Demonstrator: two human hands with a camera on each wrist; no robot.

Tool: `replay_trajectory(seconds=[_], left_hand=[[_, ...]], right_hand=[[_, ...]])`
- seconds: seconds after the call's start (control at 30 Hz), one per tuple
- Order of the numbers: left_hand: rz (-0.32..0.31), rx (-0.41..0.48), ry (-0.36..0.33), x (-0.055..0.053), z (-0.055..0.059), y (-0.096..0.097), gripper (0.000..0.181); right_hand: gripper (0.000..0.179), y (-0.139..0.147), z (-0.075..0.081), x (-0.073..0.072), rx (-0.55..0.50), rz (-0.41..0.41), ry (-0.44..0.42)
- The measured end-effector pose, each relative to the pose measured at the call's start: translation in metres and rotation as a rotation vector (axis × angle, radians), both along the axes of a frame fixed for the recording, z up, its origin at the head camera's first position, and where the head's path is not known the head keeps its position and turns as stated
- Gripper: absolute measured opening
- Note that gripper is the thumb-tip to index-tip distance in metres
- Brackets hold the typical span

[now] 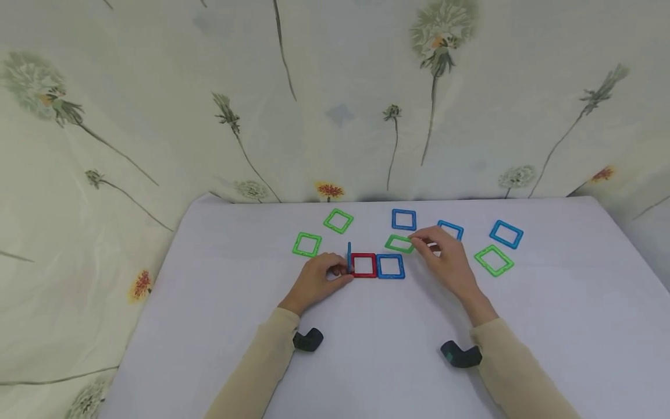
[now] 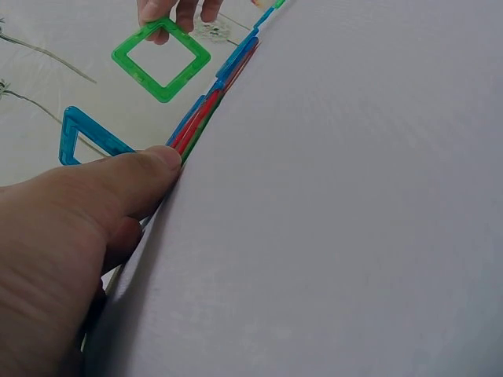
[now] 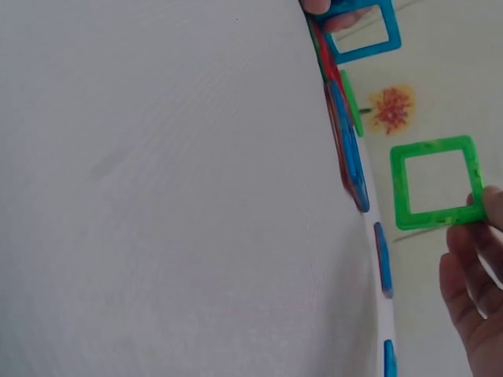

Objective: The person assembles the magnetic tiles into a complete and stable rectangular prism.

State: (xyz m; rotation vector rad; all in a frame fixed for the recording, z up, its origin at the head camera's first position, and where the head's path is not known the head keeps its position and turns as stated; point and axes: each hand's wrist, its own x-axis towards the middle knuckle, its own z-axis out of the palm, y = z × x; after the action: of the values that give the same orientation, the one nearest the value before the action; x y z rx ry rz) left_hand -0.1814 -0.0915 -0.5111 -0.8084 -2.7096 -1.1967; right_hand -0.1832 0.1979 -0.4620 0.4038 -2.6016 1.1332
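Observation:
My right hand (image 1: pixel 447 265) pinches a green square magnetic tile (image 3: pixel 399 188) by one corner. It holds that tile in the air, tilted, behind the flat blue tile (image 1: pixel 391 276). My left hand (image 1: pixel 316 283) grips a blue magnetic tile (image 1: pixel 349 258) that stands upright along the left side of a red tile (image 1: pixel 363 275). In the left wrist view, the thumb (image 2: pixel 149 166) lies at the near edge of the red tile, with the upright tile behind it. Red and flat blue tiles lie edge to edge. A green edge shows under the red one.
Two loose green tiles (image 1: pixel 338 211) (image 1: pixel 306 254) lie at the back left. Several blue tiles (image 1: pixel 404 228) (image 1: pixel 506 223) and a green tile (image 1: pixel 502 270) are spread behind and right of my right hand. A patterned curtain (image 1: pixel 335 116) hangs beyond the white table's back edge (image 1: pixel 251 205).

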Motion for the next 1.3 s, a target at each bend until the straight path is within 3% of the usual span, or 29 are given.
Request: replay_trajectory(seconds=[0.5, 0.8, 1.3], left_hand=[[-0.005, -0.007, -0.006, 0.000, -0.001, 0.000, 0.018], [0.004, -0.030, -0.025, 0.001, 0.004, 0.000, 0.018], [-0.011, 0.006, -0.012, 0.002, 0.004, 0.000, 0.018]], right_hand=[[0.021, -0.012, 0.000, -0.005, 0.008, 0.017, -0.045], [0.023, -0.021, -0.001, -0.010, 0.013, 0.052, -0.055], [0.024, -0.035, -0.003, -0.016, 0.015, 0.065, -0.102]])
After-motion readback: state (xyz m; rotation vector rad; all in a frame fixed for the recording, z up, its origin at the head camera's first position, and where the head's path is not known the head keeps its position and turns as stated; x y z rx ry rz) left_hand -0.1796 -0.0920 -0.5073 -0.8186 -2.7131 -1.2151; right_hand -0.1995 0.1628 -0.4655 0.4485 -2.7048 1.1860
